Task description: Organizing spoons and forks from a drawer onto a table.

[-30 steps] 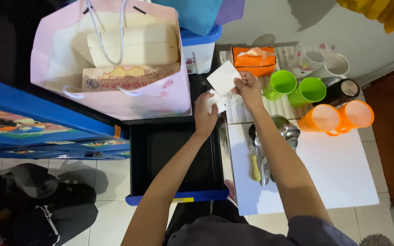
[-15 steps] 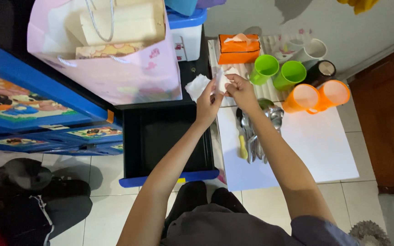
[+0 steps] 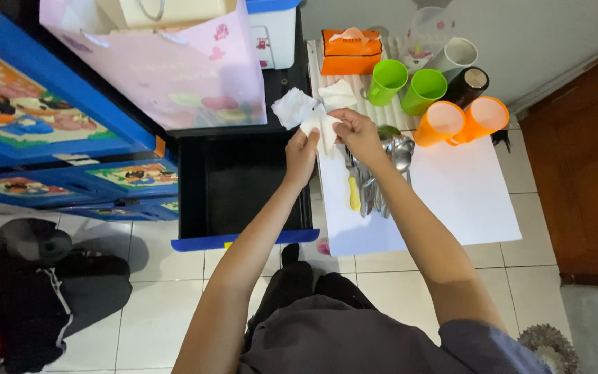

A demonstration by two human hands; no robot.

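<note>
Left hand: the left hand (image 3: 302,151) is raised over the gap between the open drawer (image 3: 240,187) and the white table (image 3: 465,190), its fingers pinched shut on the lower edge of a white tissue (image 3: 311,111).
Right hand: the right hand (image 3: 356,131) sits just beside the left one, over the table's left edge, fingers closed on the same tissue from the other side.
Tissue: crumpled and spread between both hands, its loose corners sticking up above the fingers, in front of the drawer's back rim.
Drawer: black inside with a blue front edge, pulled out of a blue cabinet (image 3: 43,118) with cartoon pictures on it.
Cutlery: spoons and a yellow-handled utensil (image 3: 354,197) lie in a bunch near the table's left edge, under the right forearm.
Tissue box: an orange tissue box (image 3: 351,52) stands at the table's far left corner.
Cups: two green cups (image 3: 406,83) stand beside the box, two orange cups (image 3: 461,119) lie nearer the middle of the far edge, and a white mug (image 3: 459,54) and a black flask (image 3: 468,83) are behind them.
Bag: a pink paper bag (image 3: 167,59) stands on top of the cabinet, beyond the drawer.
Floor: pale tiles, with dark clothing (image 3: 43,277) heaped at the left.
</note>
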